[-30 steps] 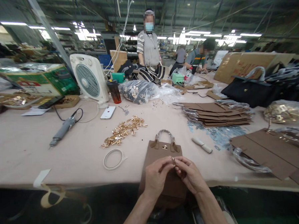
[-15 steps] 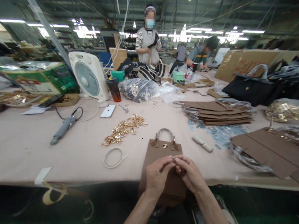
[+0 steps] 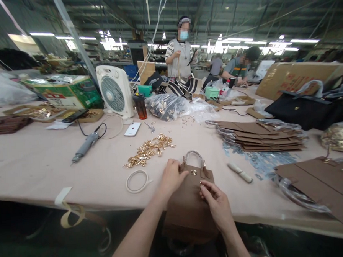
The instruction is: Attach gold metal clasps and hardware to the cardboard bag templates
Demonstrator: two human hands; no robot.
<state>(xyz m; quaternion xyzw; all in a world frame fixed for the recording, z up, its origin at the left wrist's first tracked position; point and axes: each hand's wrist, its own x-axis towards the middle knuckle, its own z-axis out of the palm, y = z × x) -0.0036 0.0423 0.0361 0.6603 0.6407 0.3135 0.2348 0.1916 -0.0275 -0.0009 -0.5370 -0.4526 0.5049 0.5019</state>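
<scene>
1 handbag (image 3: 187,202) | left hand (image 3: 172,177): grip clamped on it | right hand (image 3: 217,201): pinching 1 metal piece (image 3: 201,183)

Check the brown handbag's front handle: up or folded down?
Up: the plastic-wrapped front handle arcs past the top edge of the brown handbag, with the metal clasp uncovered.

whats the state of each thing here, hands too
left hand, on the handbag's upper left edge
right hand, pinching a small metal piece
handbag, handle standing up
corded screwdriver, lying down
tape roll, flat, loose end out
gold hardware, heaped loose
phone, lying flat
fan, upright, cannot tell if running
tumbler, upright, lidded
brown bags, stacked flat
</scene>
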